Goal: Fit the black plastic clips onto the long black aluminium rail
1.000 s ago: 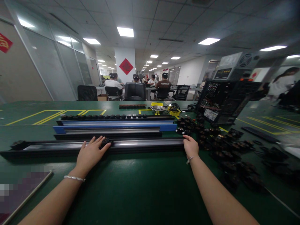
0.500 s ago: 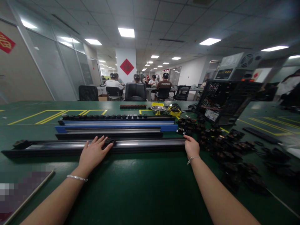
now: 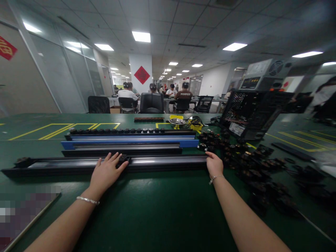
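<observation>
A long black rail [image 3: 168,160] with a shiny metal strip along it lies across the bench in front of me. My left hand [image 3: 107,171] rests over its middle with the fingers spread; between thumb and index finger is a small black block [image 3: 123,158] on the rail. My right hand [image 3: 215,164] is closed around the rail's right end, index finger along the top edge. Another black block [image 3: 23,161] sits at the rail's left end.
Behind the rail lie shorter black rails and a blue bar [image 3: 190,143], with a row of small black parts [image 3: 118,131]. Right of my right hand spreads a pile of black parts [image 3: 262,164]. An open computer case [image 3: 252,112], a metal dish [image 3: 177,121] and a framed panel [image 3: 31,217] also occupy the bench.
My left hand and the black block have shifted slightly to the right along the rail. My right hand stays at the rail's end.
</observation>
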The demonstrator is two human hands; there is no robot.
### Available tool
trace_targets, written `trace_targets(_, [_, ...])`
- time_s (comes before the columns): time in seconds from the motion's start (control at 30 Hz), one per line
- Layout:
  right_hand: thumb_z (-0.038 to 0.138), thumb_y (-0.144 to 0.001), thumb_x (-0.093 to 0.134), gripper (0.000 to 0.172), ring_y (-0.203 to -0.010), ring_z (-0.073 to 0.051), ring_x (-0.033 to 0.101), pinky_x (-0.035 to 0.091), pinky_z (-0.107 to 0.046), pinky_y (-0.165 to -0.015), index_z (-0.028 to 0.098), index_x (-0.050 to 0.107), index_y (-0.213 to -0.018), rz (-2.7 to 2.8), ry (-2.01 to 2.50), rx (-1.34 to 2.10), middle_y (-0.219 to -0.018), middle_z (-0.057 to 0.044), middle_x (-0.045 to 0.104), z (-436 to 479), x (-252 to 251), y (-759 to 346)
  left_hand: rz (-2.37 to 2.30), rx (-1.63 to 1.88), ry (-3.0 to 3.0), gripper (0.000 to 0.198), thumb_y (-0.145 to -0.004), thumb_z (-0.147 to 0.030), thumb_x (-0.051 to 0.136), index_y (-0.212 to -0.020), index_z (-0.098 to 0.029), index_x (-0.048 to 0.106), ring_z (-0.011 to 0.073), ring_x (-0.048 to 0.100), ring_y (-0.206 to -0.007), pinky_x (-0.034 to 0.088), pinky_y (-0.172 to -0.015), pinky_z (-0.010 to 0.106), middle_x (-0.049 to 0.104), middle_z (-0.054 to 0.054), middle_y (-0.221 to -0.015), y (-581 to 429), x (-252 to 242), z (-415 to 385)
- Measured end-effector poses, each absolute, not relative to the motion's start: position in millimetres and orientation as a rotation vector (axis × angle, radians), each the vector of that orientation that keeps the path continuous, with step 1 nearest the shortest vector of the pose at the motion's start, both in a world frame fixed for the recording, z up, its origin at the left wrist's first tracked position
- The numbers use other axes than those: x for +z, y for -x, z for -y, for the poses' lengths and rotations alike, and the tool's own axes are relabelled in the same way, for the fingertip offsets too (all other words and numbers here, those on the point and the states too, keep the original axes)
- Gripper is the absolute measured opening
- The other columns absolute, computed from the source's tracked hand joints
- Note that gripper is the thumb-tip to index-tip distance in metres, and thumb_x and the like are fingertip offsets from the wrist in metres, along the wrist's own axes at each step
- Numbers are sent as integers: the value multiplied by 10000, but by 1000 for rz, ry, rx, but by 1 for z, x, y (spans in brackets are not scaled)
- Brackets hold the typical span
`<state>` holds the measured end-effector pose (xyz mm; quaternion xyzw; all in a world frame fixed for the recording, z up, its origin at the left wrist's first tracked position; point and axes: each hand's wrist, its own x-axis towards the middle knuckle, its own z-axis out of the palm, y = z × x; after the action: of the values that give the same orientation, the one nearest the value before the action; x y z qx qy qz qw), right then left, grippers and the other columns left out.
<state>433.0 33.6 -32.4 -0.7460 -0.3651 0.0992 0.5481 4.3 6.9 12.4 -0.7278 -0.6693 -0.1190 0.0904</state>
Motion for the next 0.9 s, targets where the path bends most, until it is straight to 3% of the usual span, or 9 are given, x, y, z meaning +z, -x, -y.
trace_targets(0.43, [196,-611,470,434,-755,-197,601,439,-294,-694,210,738,-953,870,1834,265,-883,-49,703,-30,-24,-428,1979,-295,2160,597,-874,-532,285,-1302,-195,527,323,275,-1371,234,-1091,533,432,77,-1432,-7,5,-11])
trace_targets(0.6, [199,-617,472,424,-764,-201,602,438,-299,-704,210,738,-948,876,1833,275,-900,-49,703,-28,-22,-426,1922,-340,2158,660,-885,-528,245,-1331,-101,480,297,321,-1355,262,-1097,474,430,124,-1425,-5,-4,-16])
trace_targets(0.9, [218,-607,476,428,-702,-182,587,428,-275,-640,201,740,-944,884,1805,252,-844,-47,701,-30,-26,-430,1873,-384,2190,672,-883,-544,275,-1319,-80,489,283,387,-1319,317,-1082,432,472,147,-1389,-1,-6,-19])
